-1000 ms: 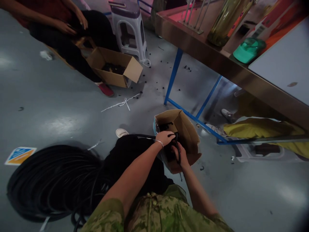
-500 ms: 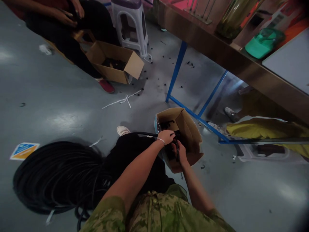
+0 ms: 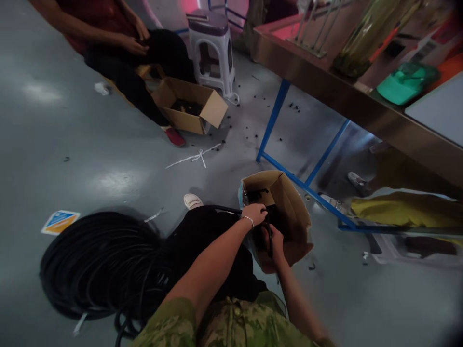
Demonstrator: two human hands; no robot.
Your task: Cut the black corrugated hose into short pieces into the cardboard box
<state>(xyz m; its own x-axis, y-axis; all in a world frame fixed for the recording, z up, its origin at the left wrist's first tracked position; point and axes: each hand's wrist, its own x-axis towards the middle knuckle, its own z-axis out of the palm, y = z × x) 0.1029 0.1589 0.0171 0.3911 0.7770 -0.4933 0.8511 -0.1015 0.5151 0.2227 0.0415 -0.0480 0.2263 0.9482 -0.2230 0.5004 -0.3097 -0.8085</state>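
Observation:
My left hand [image 3: 255,213] is curled round a black cable [image 3: 221,208] at the mouth of an open cardboard box [image 3: 289,207] on the floor. My right hand [image 3: 276,239] grips a black loop of the same cable just below it, at the box's near edge. The box holds dark parts in a clear plastic liner. The cable runs left across my black-trousered knee to a big coil of black cable [image 3: 97,265] lying on the grey floor.
Another person sits at the top left, hands in their lap, by a second cardboard box [image 3: 190,103] with dark pieces. A white plastic stool [image 3: 212,58] stands behind it. A blue-legged table [image 3: 336,96] runs along the right, with a green cap [image 3: 405,82]. Someone's yellow trousers [image 3: 405,212] show beneath it.
The view has swung slightly down and right, so everything sits a little lower and further right. Both hands stay at the box mouth on the cable.

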